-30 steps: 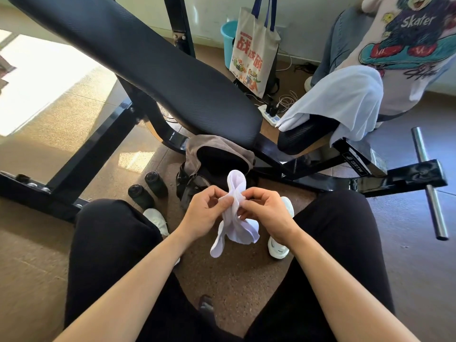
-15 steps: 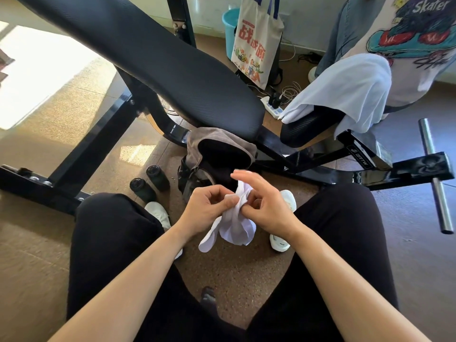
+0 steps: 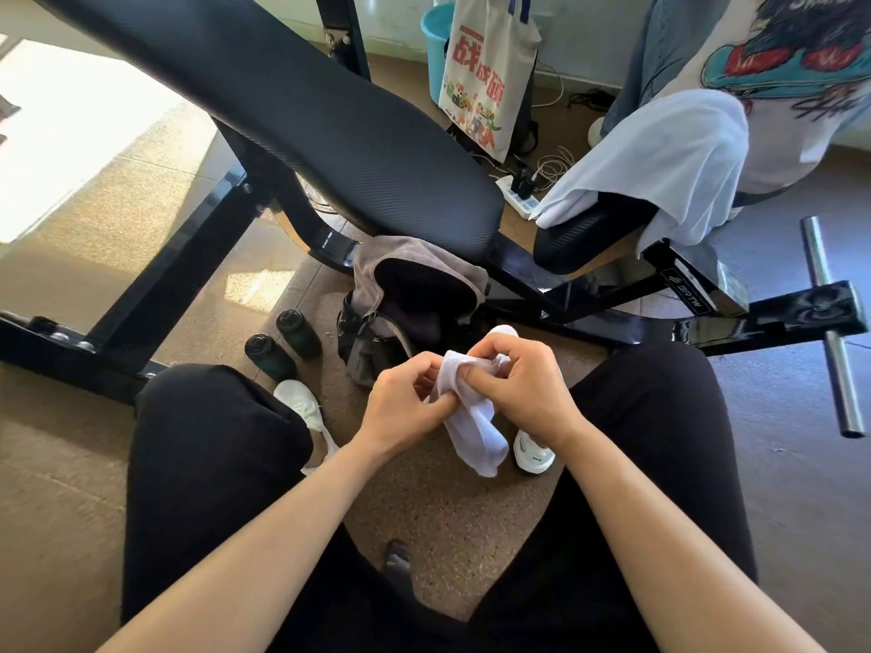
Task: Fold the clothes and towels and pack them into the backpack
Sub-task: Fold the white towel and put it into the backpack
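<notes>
Two hands meet at the centre of the frame, both busy with a white sock (image 3: pixel 476 431). The left hand (image 3: pixel 405 402) pinches the cloth's left edge, thumb against curled fingers. The right hand (image 3: pixel 523 388) grips the bunched top, fingers curled over the fabric. The sock hangs between two black-trousered knees, its loose end next to a white shoe (image 3: pixel 532 452) on the floor.

Just above the hands sits the backpack (image 3: pixel 410 304), grey-brown, mouth gaping wide and dark inside. It stands on the floor, tucked under the lower end of the long black bench pad (image 3: pixel 330 124) that slants down from the upper left. Left of the backpack, two dark bottles (image 3: pixel 285 344) stand side by side, with a second white shoe (image 3: pixel 301 402) just below them.

Over to the upper right, a pale towel (image 3: pixel 660 167) drapes over the smaller black seat. Behind it lies a printed T-shirt (image 3: pixel 777 87), and blue jeans (image 3: pixel 660 54) show at the top edge. At top centre, a printed tote bag (image 3: pixel 485 73) hangs in front of a blue bucket (image 3: pixel 436 30). A power strip (image 3: pixel 518 195) lies on the floor below the tote bag.
</notes>
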`<state>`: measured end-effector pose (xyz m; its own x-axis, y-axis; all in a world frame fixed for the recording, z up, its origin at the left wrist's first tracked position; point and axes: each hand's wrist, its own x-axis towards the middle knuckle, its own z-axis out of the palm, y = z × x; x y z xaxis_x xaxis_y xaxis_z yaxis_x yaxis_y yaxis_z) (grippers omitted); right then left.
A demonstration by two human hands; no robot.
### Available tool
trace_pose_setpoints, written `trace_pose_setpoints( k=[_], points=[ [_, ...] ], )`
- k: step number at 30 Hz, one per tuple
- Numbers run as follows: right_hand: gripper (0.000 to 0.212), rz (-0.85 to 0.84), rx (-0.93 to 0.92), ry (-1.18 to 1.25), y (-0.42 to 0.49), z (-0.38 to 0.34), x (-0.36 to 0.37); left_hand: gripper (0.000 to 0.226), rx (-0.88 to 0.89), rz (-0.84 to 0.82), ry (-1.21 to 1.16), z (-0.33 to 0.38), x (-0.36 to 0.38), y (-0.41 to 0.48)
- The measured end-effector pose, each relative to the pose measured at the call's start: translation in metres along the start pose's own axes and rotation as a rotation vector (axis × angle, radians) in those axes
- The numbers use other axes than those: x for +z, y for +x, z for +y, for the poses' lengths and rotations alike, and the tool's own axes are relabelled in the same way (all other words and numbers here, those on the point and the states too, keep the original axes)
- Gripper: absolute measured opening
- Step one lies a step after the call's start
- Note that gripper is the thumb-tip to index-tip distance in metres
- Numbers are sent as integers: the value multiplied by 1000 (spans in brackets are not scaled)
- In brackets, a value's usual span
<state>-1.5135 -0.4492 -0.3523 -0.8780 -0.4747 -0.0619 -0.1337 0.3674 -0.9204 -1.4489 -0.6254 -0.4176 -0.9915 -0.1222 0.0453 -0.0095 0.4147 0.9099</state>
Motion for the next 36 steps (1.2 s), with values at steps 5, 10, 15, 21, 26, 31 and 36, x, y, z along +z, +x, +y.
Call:
trace_pose_setpoints(
  k=[5,10,15,21,26,31,36],
  points=[
    [4,35,-53,124,1,-1,-12,18,-121,-38,69,-16,7,9],
    [9,98,-60,244,3,-1,-25,23,-328,-79,130,-40,8,13],
    [5,162,-60,306,4,3,-36,19,-423,-183,251,-60,16,2],
    [15,198,-38,440,8,13,-50,50,-279,-154,498,-54,23,-14],
    [15,205,-20,503,8,20,-56,38,143,-138,663,-44,38,-30],
    [17,234,-4,534,6,22,-58,48,177,-52,754,-51,50,-34],
    [17,269,-10,566,4,17,-61,53,182,-136,936,-52,50,-35]
  ],
)
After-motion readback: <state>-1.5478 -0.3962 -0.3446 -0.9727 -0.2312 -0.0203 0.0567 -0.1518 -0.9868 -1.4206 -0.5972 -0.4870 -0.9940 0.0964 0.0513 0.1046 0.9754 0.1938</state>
